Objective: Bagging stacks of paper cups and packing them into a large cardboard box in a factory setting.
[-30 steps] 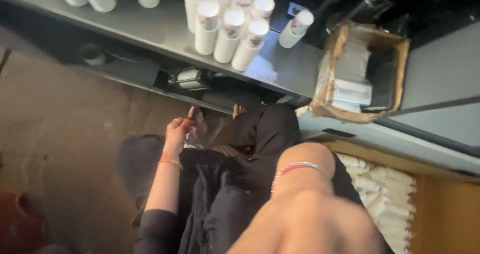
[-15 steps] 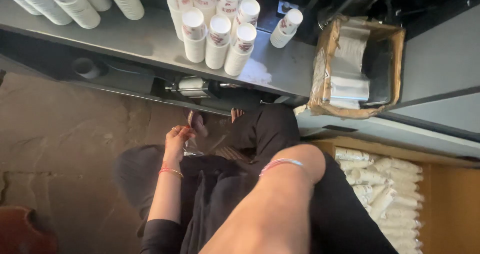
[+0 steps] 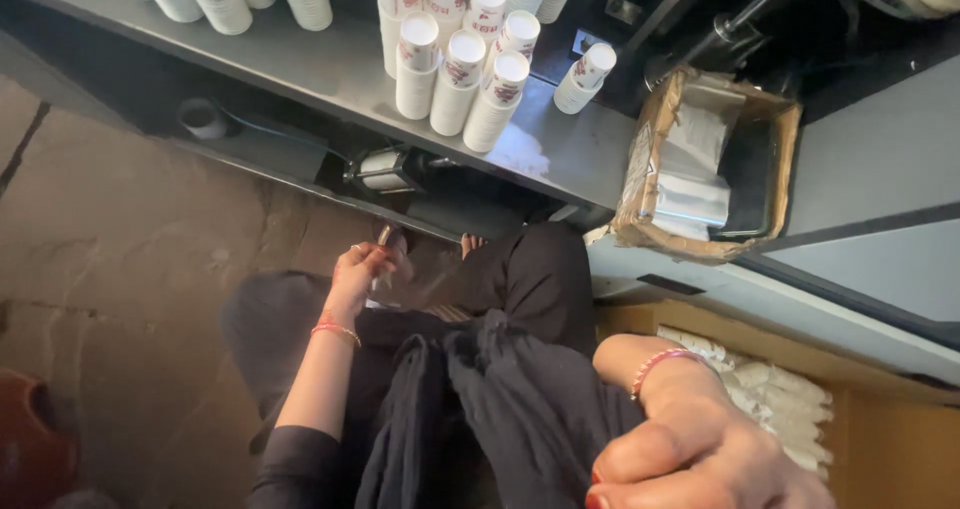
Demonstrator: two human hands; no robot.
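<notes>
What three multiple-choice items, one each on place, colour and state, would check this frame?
1. Where is the cardboard box?
A. on the floor
B. at the right end of the grey shelf
C. on the lap

2. What colour is the band on the left wrist?
A. orange-red
B. blue
C. green

3. How do the paper cups stand?
A. scattered singly
B. crushed
C. in stacks

B: it sits beside the cups.
A: the wristband behind the left hand is orange-red.
C: they are nested in columns.

Open brown carton on counter
</notes>
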